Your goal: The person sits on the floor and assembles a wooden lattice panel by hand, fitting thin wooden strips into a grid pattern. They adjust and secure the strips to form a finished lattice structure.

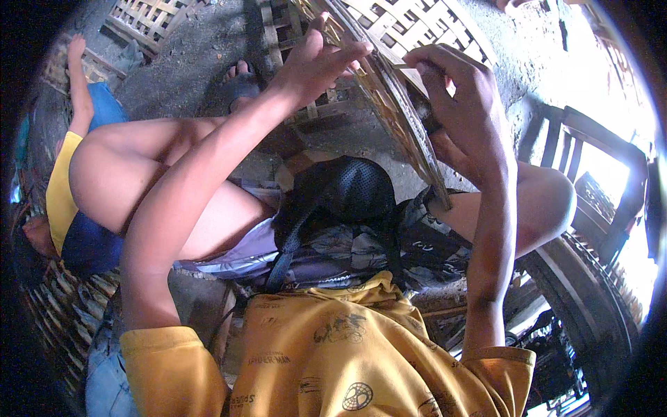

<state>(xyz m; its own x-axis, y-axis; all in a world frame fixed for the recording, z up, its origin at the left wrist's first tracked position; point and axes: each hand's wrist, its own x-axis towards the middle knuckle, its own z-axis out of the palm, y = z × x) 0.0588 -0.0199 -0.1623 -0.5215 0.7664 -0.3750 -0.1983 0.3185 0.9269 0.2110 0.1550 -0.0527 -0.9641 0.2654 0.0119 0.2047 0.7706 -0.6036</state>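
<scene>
Nearest is the wearer's yellow shirt [333, 354], with patterned shorts [333, 257] beyond it and a black mesh pouch [354, 184] between the thighs. Just past the pouch, a long bundle of split bamboo strips [399, 115] slants from beside the right thigh up and leftward between the hands, its lower end close to or against the leg. The left hand [306, 69] is on the bundle's left side, index finger stretched out and thumb spread well apart from it; other fingertips seem to meet the strips, though I cannot tell whether they grip. The right hand [462, 104], on the other side, has its fingers bent and its thumb near the forefinger, close to a thin sliver; whether it pinches that sliver is unclear.

The strips look light, dry and springy: stiff along their length, but likely to flex and to split at the frayed edges. They should not be slippery, though splinters seem likely. The thicker outer edge looks the safest hold, with one hand high and the other near the middle, since a single loose strand might bend or snap.

Farther off are a woven lattice panel [438, 28], a sandalled foot [240, 83] on the ground, a wooden chair [636, 170] at right and another person's yellow sleeve [62, 174] at left
</scene>
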